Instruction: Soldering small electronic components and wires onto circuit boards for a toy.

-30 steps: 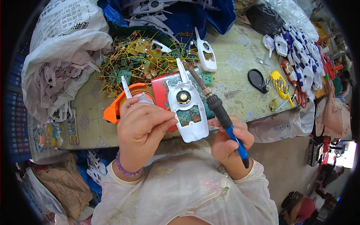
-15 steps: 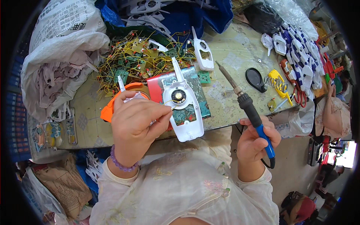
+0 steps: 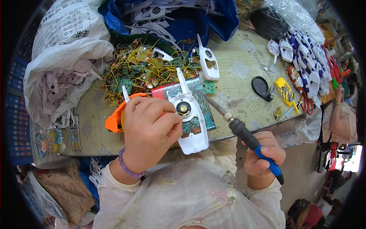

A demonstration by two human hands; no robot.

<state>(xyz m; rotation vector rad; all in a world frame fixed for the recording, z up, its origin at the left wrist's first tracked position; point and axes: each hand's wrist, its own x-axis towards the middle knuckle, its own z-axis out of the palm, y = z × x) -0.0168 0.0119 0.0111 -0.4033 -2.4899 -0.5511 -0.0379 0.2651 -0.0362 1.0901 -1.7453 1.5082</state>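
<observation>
My left hand (image 3: 148, 128) pinches the left edge of a white toy handset shell (image 3: 190, 118) that lies open on a shiny foil-wrapped block (image 3: 202, 95). Inside the shell I see a round speaker (image 3: 183, 109) and a green circuit board (image 3: 191, 126). My right hand (image 3: 263, 156) grips the blue handle of a soldering iron (image 3: 244, 133). The iron's tip points up and left, ending just right of the shell and apart from it. An orange shell (image 3: 114, 120) lies under my left hand's far side.
A heap of green boards with yellow wires (image 3: 141, 68) sits behind the shell. Another white shell (image 3: 209, 61) lies near it. White sacks (image 3: 65, 57) stand left, a blue bag of shells (image 3: 171, 15) at the back, finished handsets (image 3: 309, 65) and a coiled iron stand (image 3: 284, 91) right.
The soldering iron first swung right, away from the shell, and has now come back left toward it with its tip lower. My left hand keeps its hold on the shell.
</observation>
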